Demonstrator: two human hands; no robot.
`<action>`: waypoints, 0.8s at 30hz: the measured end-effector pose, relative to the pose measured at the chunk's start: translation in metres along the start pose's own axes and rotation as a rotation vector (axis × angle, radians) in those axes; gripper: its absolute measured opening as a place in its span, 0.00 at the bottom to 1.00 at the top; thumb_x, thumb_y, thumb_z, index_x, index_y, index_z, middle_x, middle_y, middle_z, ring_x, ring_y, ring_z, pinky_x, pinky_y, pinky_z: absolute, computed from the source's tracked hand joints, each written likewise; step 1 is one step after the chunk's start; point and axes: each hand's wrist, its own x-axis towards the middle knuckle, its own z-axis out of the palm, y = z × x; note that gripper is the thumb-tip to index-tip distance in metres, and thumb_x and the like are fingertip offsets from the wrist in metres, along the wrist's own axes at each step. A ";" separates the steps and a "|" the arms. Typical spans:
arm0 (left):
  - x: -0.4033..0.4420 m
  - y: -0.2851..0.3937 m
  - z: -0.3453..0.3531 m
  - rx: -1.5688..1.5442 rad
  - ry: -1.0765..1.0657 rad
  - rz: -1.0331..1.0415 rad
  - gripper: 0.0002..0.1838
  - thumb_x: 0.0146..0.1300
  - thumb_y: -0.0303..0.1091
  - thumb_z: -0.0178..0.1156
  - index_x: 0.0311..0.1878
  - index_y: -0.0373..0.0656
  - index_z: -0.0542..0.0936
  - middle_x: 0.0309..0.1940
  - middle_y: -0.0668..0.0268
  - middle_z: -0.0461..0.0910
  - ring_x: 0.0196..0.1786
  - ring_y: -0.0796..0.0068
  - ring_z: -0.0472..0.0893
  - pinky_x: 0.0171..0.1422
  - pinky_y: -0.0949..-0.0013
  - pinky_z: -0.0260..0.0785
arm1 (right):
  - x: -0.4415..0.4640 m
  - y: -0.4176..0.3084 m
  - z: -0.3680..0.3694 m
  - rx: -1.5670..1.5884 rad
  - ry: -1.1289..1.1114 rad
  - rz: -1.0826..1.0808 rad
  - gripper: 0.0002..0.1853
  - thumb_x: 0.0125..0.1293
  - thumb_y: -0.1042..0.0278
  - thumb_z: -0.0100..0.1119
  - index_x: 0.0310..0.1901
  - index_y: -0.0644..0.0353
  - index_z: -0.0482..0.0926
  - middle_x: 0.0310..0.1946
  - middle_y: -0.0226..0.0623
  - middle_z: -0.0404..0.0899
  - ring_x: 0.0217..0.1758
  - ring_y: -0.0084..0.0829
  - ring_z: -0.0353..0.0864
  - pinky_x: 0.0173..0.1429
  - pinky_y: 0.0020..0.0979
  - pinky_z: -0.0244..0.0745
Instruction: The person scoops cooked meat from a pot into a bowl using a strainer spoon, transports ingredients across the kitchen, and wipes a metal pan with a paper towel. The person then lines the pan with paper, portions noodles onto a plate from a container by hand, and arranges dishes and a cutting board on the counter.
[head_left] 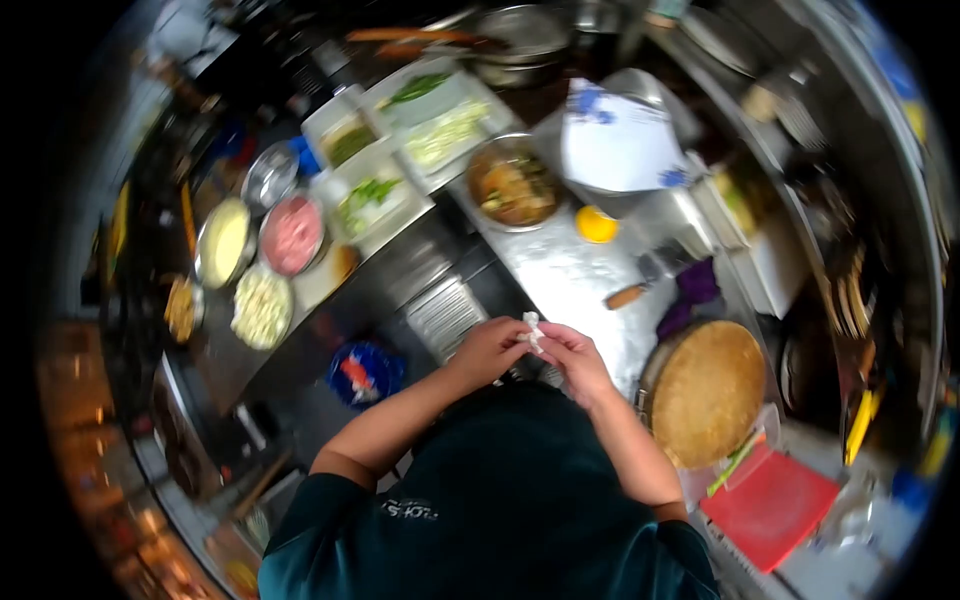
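In front of my chest, my left hand (485,352) and my right hand (577,364) meet, fingers closed in a pinch. Between their fingertips is a small white crumpled piece (532,326); its kind is too blurred to make out. Both hands are above the edge of the steel counter (560,262). Right of them lie a wooden-handled tool (627,296) and a dark purple cloth-like thing (697,284). A ribbed metal surface (445,312) is just beyond my left hand.
Left are bowls of pink food (292,236), pale yellow food (226,243) and chopped white food (262,308), plus white trays of greens (372,205). A metal bowl (513,182) stands ahead. On the right are a round wooden board (706,395) and a red board (770,503).
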 end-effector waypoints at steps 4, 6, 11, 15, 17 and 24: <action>-0.059 -0.062 -0.042 -0.052 0.316 -0.318 0.07 0.66 0.23 0.62 0.45 0.36 0.78 0.32 0.62 0.82 0.32 0.78 0.83 0.34 0.70 0.76 | 0.019 0.018 0.026 -0.552 -0.211 0.048 0.19 0.73 0.72 0.61 0.64 0.64 0.78 0.54 0.37 0.84 0.56 0.25 0.82 0.63 0.28 0.76; -0.098 -0.118 -0.063 -0.128 0.510 -0.519 0.07 0.66 0.22 0.62 0.46 0.37 0.77 0.30 0.64 0.82 0.30 0.77 0.82 0.33 0.70 0.77 | 0.024 0.028 0.031 -0.669 -0.190 0.053 0.20 0.72 0.70 0.64 0.63 0.63 0.79 0.53 0.36 0.85 0.56 0.24 0.81 0.62 0.27 0.75; -0.255 -0.291 -0.105 0.160 0.785 -1.136 0.04 0.58 0.28 0.64 0.36 0.41 0.83 0.33 0.54 0.86 0.35 0.59 0.87 0.42 0.60 0.78 | 0.032 0.046 0.011 -0.636 0.038 0.111 0.19 0.72 0.71 0.64 0.62 0.68 0.79 0.55 0.39 0.84 0.56 0.27 0.81 0.64 0.28 0.74; -0.333 -0.355 -0.151 0.364 0.840 -1.417 0.16 0.60 0.39 0.64 0.47 0.39 0.83 0.48 0.45 0.85 0.54 0.46 0.85 0.60 0.53 0.76 | 0.028 0.059 -0.028 -0.665 0.172 0.094 0.19 0.72 0.70 0.64 0.61 0.68 0.79 0.54 0.39 0.84 0.56 0.27 0.81 0.63 0.28 0.75; -0.346 -0.391 -0.171 0.268 0.802 -1.525 0.24 0.63 0.44 0.62 0.56 0.37 0.80 0.54 0.45 0.83 0.57 0.45 0.83 0.63 0.52 0.74 | 0.024 0.066 -0.043 -0.795 0.203 0.059 0.19 0.71 0.69 0.64 0.61 0.68 0.79 0.52 0.40 0.85 0.54 0.28 0.82 0.60 0.29 0.76; -0.239 -0.385 -0.164 0.428 0.230 -1.062 0.22 0.60 0.45 0.59 0.48 0.36 0.85 0.46 0.42 0.84 0.54 0.43 0.83 0.62 0.51 0.74 | -0.008 0.056 -0.017 -0.999 0.381 -0.043 0.20 0.70 0.69 0.66 0.60 0.69 0.79 0.50 0.48 0.86 0.55 0.33 0.85 0.56 0.31 0.80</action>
